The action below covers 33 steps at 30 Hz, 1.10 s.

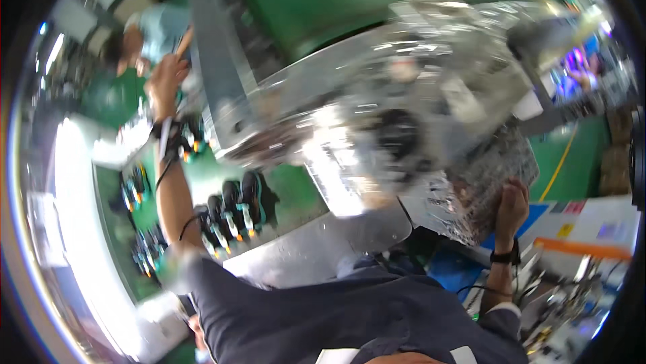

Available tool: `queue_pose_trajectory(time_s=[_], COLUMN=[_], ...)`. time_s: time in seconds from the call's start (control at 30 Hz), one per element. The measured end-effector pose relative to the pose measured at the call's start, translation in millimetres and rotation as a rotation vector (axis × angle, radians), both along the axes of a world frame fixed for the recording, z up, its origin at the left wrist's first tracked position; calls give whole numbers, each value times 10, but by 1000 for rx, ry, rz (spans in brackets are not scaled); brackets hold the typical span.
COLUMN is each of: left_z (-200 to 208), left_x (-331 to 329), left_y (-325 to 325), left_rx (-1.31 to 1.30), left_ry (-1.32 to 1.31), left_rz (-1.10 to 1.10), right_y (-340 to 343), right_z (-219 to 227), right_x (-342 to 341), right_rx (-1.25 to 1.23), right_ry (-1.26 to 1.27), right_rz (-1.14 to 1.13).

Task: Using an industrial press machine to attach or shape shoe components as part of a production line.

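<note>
A silvery, crinkled plastic bag (pixel 501 175) hangs at the right of a metal machine (pixel 289 115), beside the body. At its lower right edge my right hand (pixel 513 208) is closed, with the fingers curled against the film. My left hand (pixel 165 81) reaches out far to the left, next to a grey metal upright (pixel 219 48). Its fingers are blurred, and I cannot make out whether they hold anything. More shiny film (pixel 464 48) covers the top of the machine, smeared by motion. Each wrist has a dark band with a thin cable.
Several black shoe-shaped pieces (pixel 232 206) stand in rows on the left. A metal ledge (pixel 323 246) lies close to my body. A co-worker in a light-blue top (pixel 161 31) is at the upper left. Cluttered metal parts (pixel 558 310) lie at the lower right.
</note>
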State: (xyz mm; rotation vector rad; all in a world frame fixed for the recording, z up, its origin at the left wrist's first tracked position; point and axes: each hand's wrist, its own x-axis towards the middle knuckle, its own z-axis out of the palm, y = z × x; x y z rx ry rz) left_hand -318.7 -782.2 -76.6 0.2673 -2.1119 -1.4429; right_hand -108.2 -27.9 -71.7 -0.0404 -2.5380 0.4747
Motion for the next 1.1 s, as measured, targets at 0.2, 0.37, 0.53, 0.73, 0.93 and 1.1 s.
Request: queue_pose_trajectory(time_s=[0.2,0.37,0.53,0.73,0.93,1.1], left_z=[2845,3477,3264,3123,2655,2546], left_x=[574,-204,-1406,-3020,-2927,-2409], left_y=[2017,3743,5135,4598,5206,5037], left_rx=[-424,-967,-1409,-1774,-1744,-1783], left_ry=[175,54,-50,-211,-63,164], left_rz=[-280,-594,-506,-427,-35,42], right_y=[-22,123,251,336,399,440], right_z=[117,77,127,101,-36,12], right_x=[-317,-320,-366,-363,-374,-395], right_rx=[-317,-482,-420,-532,-556,-540], right_ry=[119,94,143,210,123,118], right_rz=[246,345,444,610,564,627])
